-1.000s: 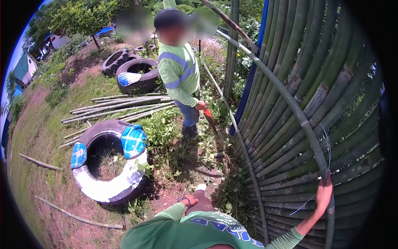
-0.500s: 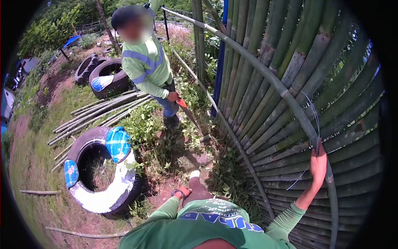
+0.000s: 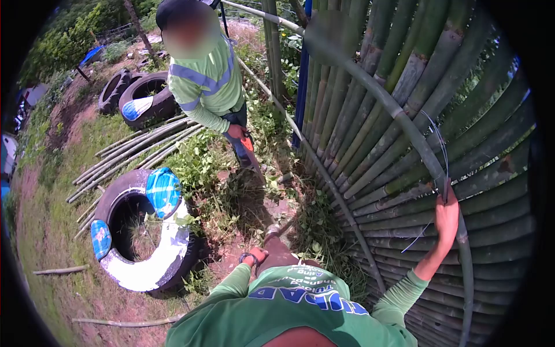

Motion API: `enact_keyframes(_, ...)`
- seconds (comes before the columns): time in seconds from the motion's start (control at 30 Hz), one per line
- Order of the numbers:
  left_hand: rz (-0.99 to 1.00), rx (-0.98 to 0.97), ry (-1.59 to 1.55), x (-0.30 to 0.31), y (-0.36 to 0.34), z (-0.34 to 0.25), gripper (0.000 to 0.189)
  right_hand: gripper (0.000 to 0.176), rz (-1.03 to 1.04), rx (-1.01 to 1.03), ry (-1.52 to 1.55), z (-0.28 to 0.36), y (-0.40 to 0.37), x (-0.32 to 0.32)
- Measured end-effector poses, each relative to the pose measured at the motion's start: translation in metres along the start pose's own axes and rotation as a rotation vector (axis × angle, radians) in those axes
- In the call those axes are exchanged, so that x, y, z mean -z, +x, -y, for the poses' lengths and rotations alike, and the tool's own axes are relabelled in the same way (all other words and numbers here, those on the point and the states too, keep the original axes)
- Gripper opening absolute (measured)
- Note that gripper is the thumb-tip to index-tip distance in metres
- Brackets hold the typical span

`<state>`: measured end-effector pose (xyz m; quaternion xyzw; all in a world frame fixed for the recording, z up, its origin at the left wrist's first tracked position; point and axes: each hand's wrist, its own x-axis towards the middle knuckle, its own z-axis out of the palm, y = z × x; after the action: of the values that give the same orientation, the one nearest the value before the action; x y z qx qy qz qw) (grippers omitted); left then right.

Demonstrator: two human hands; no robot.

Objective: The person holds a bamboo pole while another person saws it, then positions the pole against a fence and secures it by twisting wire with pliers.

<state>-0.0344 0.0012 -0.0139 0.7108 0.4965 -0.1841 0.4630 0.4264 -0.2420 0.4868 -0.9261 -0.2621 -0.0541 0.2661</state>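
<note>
My right hand (image 3: 446, 217) is closed around a thin dark tool (image 3: 446, 189), held upright against the curved bamboo rail (image 3: 425, 153). Just above the tool, pale wire (image 3: 440, 136) sticks up in a long loop, and a loose wire end (image 3: 417, 238) pokes out below, left of my wrist. The tool's exact kind is hard to make out. Behind the rail stands a wall of green bamboo poles (image 3: 399, 69) set side by side. Low on the left, my left hand (image 3: 256, 255) rests on my leg with nothing in it; its fingers are partly hidden.
A co-worker in a reflective shirt (image 3: 211, 87) stands ahead, holding an orange-handled saw (image 3: 248, 144) pointed down. A part-white painted tire (image 3: 147, 272) lies to the left, with cut bamboo poles (image 3: 133, 147) and more tires (image 3: 147, 95) behind it. A lower rail (image 3: 341, 214) crosses the wall.
The view has shifted slightly. The co-worker's saw hand has moved a little, and the saw hangs lower. My right hand stays at the rail with the tool; my left hand stays on my leg.
</note>
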Motion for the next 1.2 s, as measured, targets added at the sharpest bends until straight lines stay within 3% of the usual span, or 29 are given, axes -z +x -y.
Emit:
enact_keyframes(0.23,-0.049,-0.067,0.12,-0.004,0.005,0.004,0.055,0.055,0.016,0.092,0.142,-0.041,0.014,-0.017)
enact_keyframes(0.43,0.009,0.06,0.142,0.011,-0.017,-0.018,0.047,0.055,0.043,0.138,0.112,-0.059,0.022,-0.021)
enact_keyframes(1.2,-0.062,-0.062,0.12,-0.002,-0.008,-0.005,0.05,0.055,0.07,0.153,0.078,-0.066,0.027,-0.021)
